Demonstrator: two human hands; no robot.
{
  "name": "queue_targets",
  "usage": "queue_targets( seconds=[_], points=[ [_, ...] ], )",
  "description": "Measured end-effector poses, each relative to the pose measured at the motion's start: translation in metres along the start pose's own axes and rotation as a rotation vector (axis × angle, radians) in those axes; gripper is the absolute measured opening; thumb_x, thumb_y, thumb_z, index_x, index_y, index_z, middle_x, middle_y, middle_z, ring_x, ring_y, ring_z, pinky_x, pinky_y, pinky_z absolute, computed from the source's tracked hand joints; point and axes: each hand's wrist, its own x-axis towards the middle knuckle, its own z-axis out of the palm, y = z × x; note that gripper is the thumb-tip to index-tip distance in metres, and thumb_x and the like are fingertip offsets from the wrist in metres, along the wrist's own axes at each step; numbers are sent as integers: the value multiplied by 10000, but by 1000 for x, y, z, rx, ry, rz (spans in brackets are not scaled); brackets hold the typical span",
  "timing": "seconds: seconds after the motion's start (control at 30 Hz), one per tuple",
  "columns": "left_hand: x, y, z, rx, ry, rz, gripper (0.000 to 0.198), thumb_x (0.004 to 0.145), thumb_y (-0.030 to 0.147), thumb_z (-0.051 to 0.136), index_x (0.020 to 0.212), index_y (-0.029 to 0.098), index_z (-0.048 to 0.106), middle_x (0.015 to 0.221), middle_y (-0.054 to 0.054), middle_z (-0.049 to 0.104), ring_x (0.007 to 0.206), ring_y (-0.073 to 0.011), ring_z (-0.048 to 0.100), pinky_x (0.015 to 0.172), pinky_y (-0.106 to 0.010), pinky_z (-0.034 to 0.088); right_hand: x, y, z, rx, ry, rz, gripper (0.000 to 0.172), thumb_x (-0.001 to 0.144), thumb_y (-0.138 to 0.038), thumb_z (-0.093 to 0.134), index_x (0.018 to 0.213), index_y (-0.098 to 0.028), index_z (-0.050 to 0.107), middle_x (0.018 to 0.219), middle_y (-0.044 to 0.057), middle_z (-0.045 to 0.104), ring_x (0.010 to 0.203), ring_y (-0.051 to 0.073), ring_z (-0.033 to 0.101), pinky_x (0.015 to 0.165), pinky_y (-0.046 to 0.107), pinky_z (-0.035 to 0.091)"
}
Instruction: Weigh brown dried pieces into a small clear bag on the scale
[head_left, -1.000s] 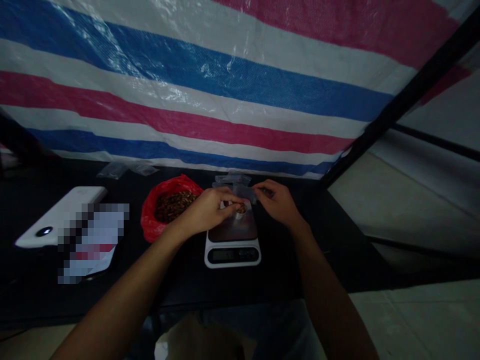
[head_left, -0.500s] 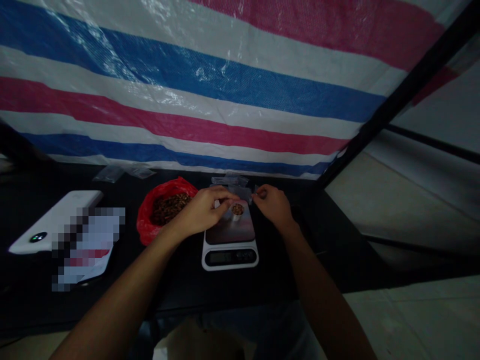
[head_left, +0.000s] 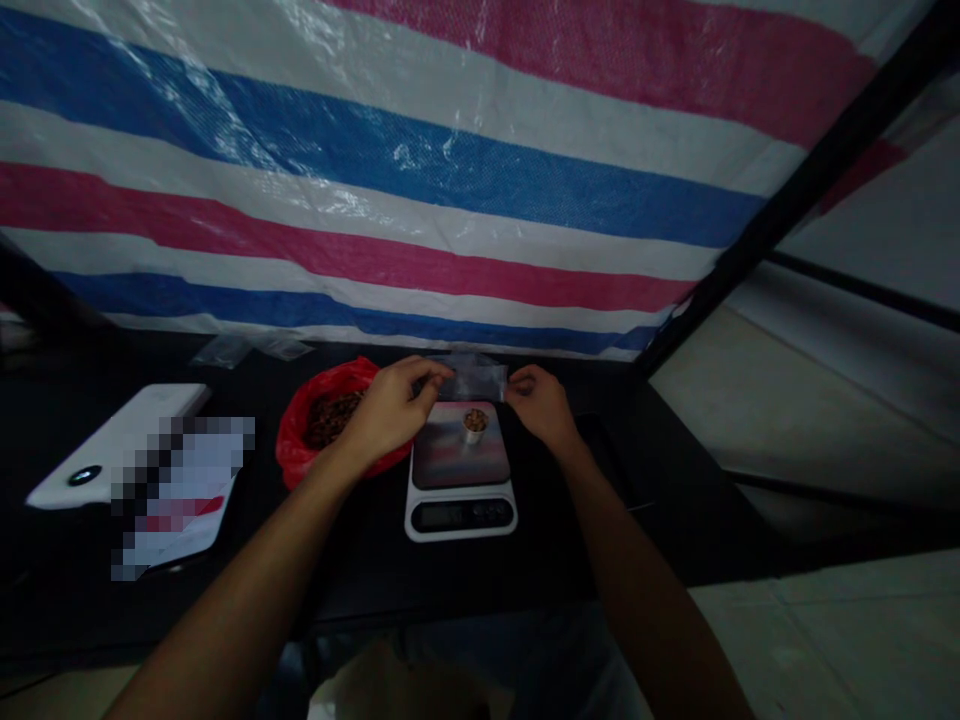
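Note:
A small clear plastic bag (head_left: 480, 381) spans the gap between my two hands, just past the far edge of a white kitchen scale (head_left: 461, 515). My right hand (head_left: 538, 402) pinches its right end. At the other end, the fingertips of my left hand (head_left: 397, 405) are closed on the bag's left side. On the scale's metal plate stands a little metal cup (head_left: 475, 430) filled with brown, nut-like pieces. Below my left wrist, a red plastic bag (head_left: 296, 455) lies open, holding more brown pieces (head_left: 330, 418), partly covered by that hand. The display's digits are unreadable.
Flat clear bags (head_left: 225, 349) lie at the back left of the black table (head_left: 360, 580). A white device (head_left: 112, 445) and a partly blurred-out sheet (head_left: 187, 510) are at left. A dark flat object (head_left: 604, 455) lies right of my right forearm. Striped sheeting (head_left: 420, 170) hangs behind.
My left hand has moved left and back, off the cup, which now shows fully. The clear bag is now stretched between both hands behind the scale plate.

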Motion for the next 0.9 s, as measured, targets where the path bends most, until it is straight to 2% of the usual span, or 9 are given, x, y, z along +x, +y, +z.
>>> queue_targets(
  seconds=[0.1,0.2,0.33,0.4,0.47,0.53,0.7,0.8,0.9],
  points=[
    [-2,3,-3,61,140,115,299,980,305,503,1158,175,705,1162,-91,719,1111,-246,654,991,-398,511,2,-7,-11,169,94,-101,116,771,-236,659,872,-190,625,808,26,701,708,162,645,667,285,484],
    [-6,10,-7,168,230,258,387,943,392,596,1281,209,642,1293,-105,661,1245,-281,580,1089,-453,453,-5,-24,-20,316,81,-221,167,811,-301,651,928,-192,603,834,23,679,606,124,565,567,256,431],
    [-8,16,-12,265,139,354,706,861,519,704,1470,228,497,1518,-134,516,1401,-333,462,1174,-492,366,-24,-57,-25,291,-89,-410,168,868,-315,648,990,-206,612,881,17,671,621,108,540,586,251,429],
    [-8,16,-13,291,83,358,781,842,544,721,1497,203,465,1529,-151,510,1407,-343,461,1196,-504,331,-32,-72,-25,219,-194,-476,153,879,-289,648,1011,-217,615,809,-10,645,617,110,527,596,252,422],
    [-6,13,-14,278,19,339,686,873,531,694,1439,181,529,1433,-151,600,1333,-332,537,1174,-497,355,-34,-83,-23,184,-272,-517,137,892,-269,640,1019,-225,613,759,-27,622,620,114,525,595,250,410],
    [-5,10,-15,211,-39,296,527,924,506,639,1335,177,615,1295,-130,683,1211,-297,622,1095,-451,436,-33,-87,-22,212,-299,-543,128,909,-273,629,1026,-225,611,805,-16,644,645,116,543,594,250,406],
    [-5,-1,-22,75,-150,177,457,899,489,669,1239,183,667,1210,-102,719,1085,-255,682,948,-357,519,-23,-70,-32,307,-292,-525,246,894,-281,647,1126,-206,615,1023,46,691,816,148,610,648,262,439],
    [-6,-10,-25,97,-306,93,471,822,478,743,1203,205,690,1187,-87,737,1040,-262,702,907,-348,537,-18,-48,-41,209,-460,-440,315,844,-290,715,1134,-186,653,1017,46,701,829,152,616,684,269,459],
    [-8,-14,-23,131,-383,51,501,752,464,802,1180,221,707,1147,-75,753,982,-265,715,844,-337,544,-17,-32,-39,103,-587,-363,438,752,-295,819,1156,-179,695,981,38,707,822,156,622,709,279,477]
  ],
)
